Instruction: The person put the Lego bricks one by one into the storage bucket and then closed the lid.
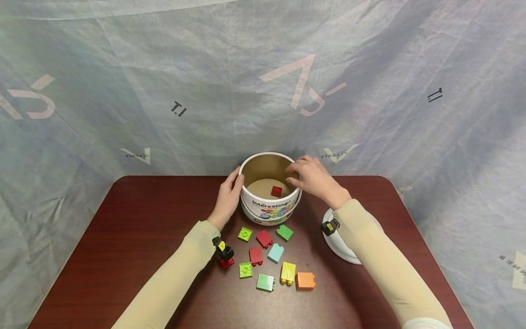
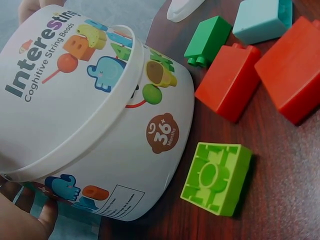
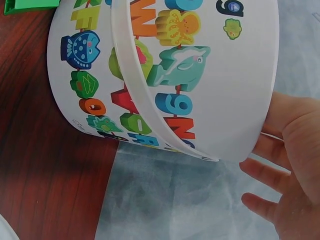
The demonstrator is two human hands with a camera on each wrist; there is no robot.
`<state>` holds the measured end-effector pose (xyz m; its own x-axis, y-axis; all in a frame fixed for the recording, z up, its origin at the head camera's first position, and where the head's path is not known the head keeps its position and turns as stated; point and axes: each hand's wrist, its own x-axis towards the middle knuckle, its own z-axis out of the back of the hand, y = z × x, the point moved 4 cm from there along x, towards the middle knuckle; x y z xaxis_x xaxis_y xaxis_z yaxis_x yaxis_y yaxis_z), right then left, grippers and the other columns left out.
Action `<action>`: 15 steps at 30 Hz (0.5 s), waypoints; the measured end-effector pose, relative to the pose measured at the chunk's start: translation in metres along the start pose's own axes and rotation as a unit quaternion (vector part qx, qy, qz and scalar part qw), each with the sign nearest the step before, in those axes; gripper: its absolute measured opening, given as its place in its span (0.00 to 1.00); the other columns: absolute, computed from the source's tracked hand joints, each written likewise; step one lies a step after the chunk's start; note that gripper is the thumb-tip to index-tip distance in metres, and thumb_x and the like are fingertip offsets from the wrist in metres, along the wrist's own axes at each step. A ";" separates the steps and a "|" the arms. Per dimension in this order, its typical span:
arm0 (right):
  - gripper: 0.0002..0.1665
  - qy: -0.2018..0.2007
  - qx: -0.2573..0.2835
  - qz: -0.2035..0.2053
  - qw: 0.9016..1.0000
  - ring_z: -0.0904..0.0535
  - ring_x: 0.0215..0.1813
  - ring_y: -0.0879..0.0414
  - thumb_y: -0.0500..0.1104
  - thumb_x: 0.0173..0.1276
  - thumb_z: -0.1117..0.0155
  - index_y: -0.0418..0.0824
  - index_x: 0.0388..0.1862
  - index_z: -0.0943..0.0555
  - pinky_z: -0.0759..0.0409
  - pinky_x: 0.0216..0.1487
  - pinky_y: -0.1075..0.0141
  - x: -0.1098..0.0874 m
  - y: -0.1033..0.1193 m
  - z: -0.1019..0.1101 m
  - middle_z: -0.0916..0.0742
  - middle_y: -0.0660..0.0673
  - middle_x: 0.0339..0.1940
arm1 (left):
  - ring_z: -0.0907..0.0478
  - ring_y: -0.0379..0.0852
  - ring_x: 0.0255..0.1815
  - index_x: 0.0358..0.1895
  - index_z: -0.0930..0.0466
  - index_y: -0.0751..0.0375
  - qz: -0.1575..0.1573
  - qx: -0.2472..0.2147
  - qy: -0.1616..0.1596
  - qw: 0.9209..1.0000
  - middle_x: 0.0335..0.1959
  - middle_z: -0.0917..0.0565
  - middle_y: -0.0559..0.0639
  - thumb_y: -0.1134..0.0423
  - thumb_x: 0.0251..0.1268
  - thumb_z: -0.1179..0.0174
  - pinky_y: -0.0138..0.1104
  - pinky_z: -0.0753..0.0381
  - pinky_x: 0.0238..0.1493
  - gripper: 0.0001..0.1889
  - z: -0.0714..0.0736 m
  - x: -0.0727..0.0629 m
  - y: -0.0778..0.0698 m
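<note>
A white bucket (image 1: 271,208) printed with "Interesting" and colourful toy shapes stands upright at the table's far edge. Its white handle (image 2: 127,85) hangs down against the front. Inside, a red toy brick (image 1: 276,191) lies on the bottom. My left hand (image 1: 227,197) rests against the bucket's left wall, fingers extended along it and thumb near the rim. Over the right rim reaches my right hand (image 1: 315,179), its fingers loosely bent and apart, partly inside the opening. No brick shows between them. In the right wrist view those fingers (image 3: 267,175) are partly hidden behind the wall.
In front of the bucket lie several bricks, among them a light green brick (image 1: 244,234), a light blue brick (image 1: 276,252), a yellow brick (image 1: 288,273) and an orange brick (image 1: 305,280). A white lid (image 1: 343,244) lies partly under the right forearm. A grey curtain (image 1: 205,91) hangs behind.
</note>
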<state>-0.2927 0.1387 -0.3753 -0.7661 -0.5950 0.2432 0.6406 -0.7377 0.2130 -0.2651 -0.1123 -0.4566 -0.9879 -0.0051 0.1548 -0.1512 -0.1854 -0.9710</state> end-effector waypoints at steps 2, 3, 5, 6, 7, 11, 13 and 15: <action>0.13 -0.005 0.001 0.004 1.000 0.23 0.61 0.40 0.44 0.69 0.26 0.41 0.50 0.11 0.27 0.62 0.42 -0.001 0.000 0.001 0.10 0.42 0.48 | 0.40 0.51 0.81 0.80 0.36 0.62 -0.001 0.000 0.002 1.000 0.80 0.34 0.56 0.55 0.86 0.51 0.46 0.38 0.80 0.28 0.000 0.000 0.000; 0.13 -0.007 0.003 0.006 1.000 0.22 0.61 0.40 0.44 0.70 0.26 0.40 0.50 0.11 0.27 0.62 0.42 -0.001 0.001 0.002 0.10 0.42 0.48 | 0.40 0.51 0.81 0.80 0.37 0.62 0.000 0.000 0.003 1.000 0.80 0.34 0.56 0.55 0.86 0.51 0.46 0.38 0.80 0.28 0.000 0.000 0.000; 0.14 -0.013 0.004 0.010 1.000 0.22 0.60 0.41 0.44 0.70 0.26 0.40 0.51 0.11 0.27 0.62 0.42 -0.003 0.001 0.003 0.10 0.41 0.48 | 0.40 0.51 0.81 0.80 0.37 0.62 0.000 0.000 0.003 1.000 0.80 0.34 0.56 0.55 0.86 0.51 0.46 0.38 0.80 0.28 0.000 -0.001 -0.001; 0.14 -0.016 0.004 0.012 1.000 0.22 0.60 0.41 0.44 0.70 0.26 0.40 0.51 0.11 0.27 0.62 0.42 -0.004 0.002 0.004 0.10 0.41 0.48 | 0.40 0.51 0.81 0.80 0.37 0.62 0.001 0.000 0.003 1.000 0.80 0.34 0.56 0.55 0.86 0.52 0.46 0.38 0.80 0.28 0.000 0.000 -0.001; 0.14 -0.019 0.006 0.014 1.000 0.22 0.60 0.41 0.44 0.70 0.26 0.39 0.51 0.11 0.26 0.62 0.43 -0.004 0.002 0.005 0.10 0.41 0.48 | 0.40 0.51 0.82 0.81 0.37 0.62 0.000 0.000 0.004 1.000 0.80 0.34 0.56 0.55 0.86 0.52 0.46 0.38 0.80 0.28 0.000 0.000 -0.001; 0.14 -0.037 0.013 0.031 0.999 0.22 0.57 0.41 0.43 0.70 0.26 0.39 0.51 0.11 0.25 0.59 0.44 -0.008 0.007 0.010 0.10 0.40 0.46 | 0.40 0.52 0.81 0.81 0.37 0.62 -0.003 -0.002 0.002 1.000 0.80 0.34 0.57 0.55 0.86 0.52 0.47 0.38 0.80 0.28 0.001 0.001 0.000; 0.13 -0.048 0.015 0.041 0.998 0.22 0.56 0.42 0.42 0.70 0.26 0.39 0.50 0.12 0.25 0.58 0.45 -0.010 0.009 0.013 0.10 0.41 0.45 | 0.40 0.53 0.81 0.81 0.37 0.62 -0.005 -0.003 0.002 1.000 0.80 0.34 0.57 0.55 0.86 0.52 0.48 0.38 0.80 0.28 0.001 0.001 0.001; 0.13 -0.059 0.013 0.051 0.997 0.21 0.55 0.42 0.42 0.70 0.27 0.38 0.50 0.12 0.25 0.59 0.45 -0.013 0.011 0.015 0.11 0.41 0.45 | 0.40 0.53 0.81 0.81 0.37 0.62 -0.005 -0.004 0.003 1.000 0.80 0.34 0.57 0.55 0.86 0.51 0.49 0.38 0.80 0.28 0.001 0.002 0.002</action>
<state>-0.2749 0.1432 -0.3623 -0.6864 -0.6238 0.3739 0.7171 -0.6660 0.2054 -0.2673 -0.1138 -0.4580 -0.9864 0.0019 0.1644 -0.1622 -0.1768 -0.9708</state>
